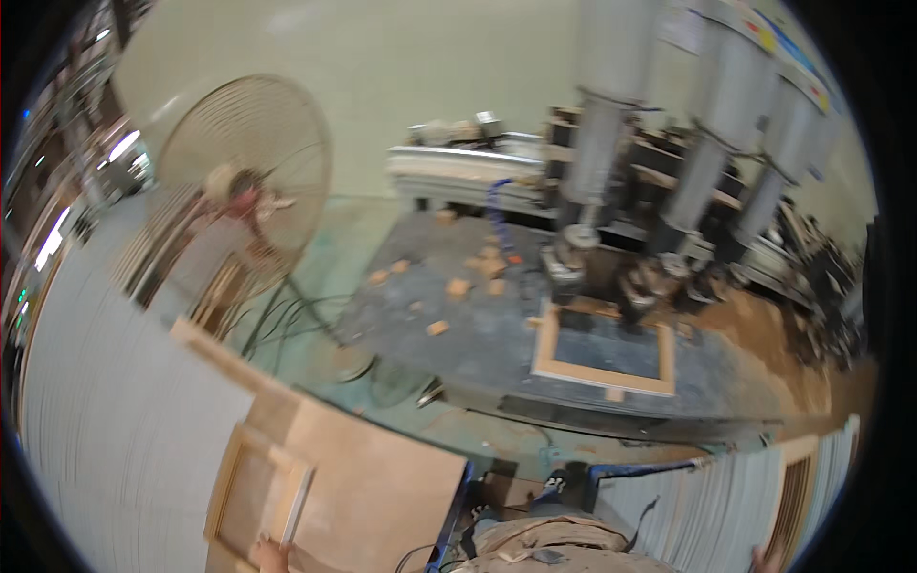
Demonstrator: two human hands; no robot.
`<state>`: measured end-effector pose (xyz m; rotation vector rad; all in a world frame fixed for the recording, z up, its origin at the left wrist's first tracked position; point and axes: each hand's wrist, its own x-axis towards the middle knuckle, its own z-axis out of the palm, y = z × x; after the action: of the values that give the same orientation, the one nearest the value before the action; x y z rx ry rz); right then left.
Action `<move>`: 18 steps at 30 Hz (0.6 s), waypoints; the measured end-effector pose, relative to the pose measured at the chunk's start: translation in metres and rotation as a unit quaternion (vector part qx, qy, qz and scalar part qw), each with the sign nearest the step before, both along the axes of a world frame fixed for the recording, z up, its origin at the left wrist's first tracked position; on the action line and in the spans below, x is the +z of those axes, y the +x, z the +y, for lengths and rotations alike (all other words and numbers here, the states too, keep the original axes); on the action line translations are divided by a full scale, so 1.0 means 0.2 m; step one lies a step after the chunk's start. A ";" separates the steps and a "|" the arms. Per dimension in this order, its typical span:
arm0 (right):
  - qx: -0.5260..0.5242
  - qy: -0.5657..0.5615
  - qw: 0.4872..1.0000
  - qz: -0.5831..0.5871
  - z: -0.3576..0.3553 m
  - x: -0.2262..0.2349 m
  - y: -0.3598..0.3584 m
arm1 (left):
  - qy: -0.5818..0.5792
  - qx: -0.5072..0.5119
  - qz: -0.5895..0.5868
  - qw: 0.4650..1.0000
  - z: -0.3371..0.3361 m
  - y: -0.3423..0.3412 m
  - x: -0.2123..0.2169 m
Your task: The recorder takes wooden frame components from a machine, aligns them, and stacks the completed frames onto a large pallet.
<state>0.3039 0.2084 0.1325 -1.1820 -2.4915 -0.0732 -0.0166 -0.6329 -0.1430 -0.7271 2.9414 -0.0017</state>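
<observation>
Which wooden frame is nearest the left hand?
The lower-left wooden frame, over the brown board, its near end at the left hand; the frame on the grey machine table is farther.

no readable text, yellow stickers on grey cylinders too blurred

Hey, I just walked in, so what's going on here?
A person stands facing a machine. Their left hand is at the near end of a wooden frame at lower left; blur hides how firmly it grips. The right hand barely shows, near a stack at lower right. A second frame lies on the machine's table, with wood blocks scattered to its left.
</observation>
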 end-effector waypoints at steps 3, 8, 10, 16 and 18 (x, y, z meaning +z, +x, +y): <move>-0.194 -0.114 0.970 -0.094 -0.25 -0.09 0.13 | 0.004 -0.084 0.236 0.968 0.35 -0.38 -0.14; -0.099 -0.017 0.993 -0.063 -0.17 -0.28 0.09 | 0.356 -0.387 0.343 0.778 2.17 -1.16 0.29; -0.046 -0.068 0.997 0.001 -0.25 -0.10 -0.26 | 0.395 -0.515 0.214 0.730 2.79 -1.24 0.30; 0.159 -0.163 0.959 -0.170 -0.04 0.10 -1.02 | 0.187 -0.654 -0.021 0.733 3.72 -1.19 -0.14; 0.317 -0.137 0.921 -0.183 0.07 0.03 -1.30 | 0.120 -0.660 0.053 0.739 3.69 -1.11 -0.32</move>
<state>0.0442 0.2220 0.1390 -0.4112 -3.1770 0.2594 -0.2387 0.1055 -0.2062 1.4583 2.7272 0.2851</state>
